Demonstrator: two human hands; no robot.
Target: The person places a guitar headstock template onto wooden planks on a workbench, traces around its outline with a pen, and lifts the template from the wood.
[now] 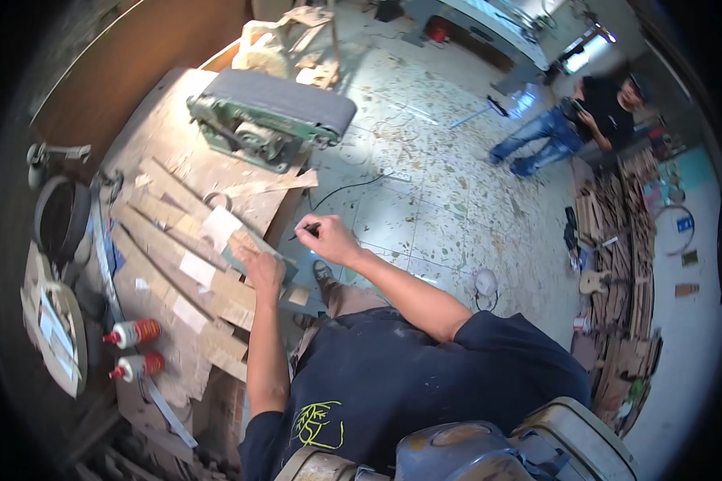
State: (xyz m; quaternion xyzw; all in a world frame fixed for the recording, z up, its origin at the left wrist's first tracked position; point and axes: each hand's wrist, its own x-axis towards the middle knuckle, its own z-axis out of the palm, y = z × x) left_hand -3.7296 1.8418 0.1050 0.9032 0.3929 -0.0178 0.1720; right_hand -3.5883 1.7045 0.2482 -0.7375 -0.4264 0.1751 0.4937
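Note:
My left hand (257,263) lies with its fingers stretched over a pale strip of wood near the bench's right edge. A blue-green flat piece (279,271) shows beside it. To its right, my right hand (331,239) is raised past the edge, fingers closed round a dark pen (310,230). Several long tapered wood pieces (159,276) fan out across the workbench (164,365), left of my left hand. Pale paper-like patches (198,269) rest on some of them. A roll of tape (217,200) sits farther up the bench.
A green belt sander (265,112) stands at the bench's far end. Two red-and-white glue bottles (136,332) lie at the left. Beyond the floor, a person (598,116) in a dark shirt stands near stacked wood (610,232). A cable (353,188) hangs beside the bench.

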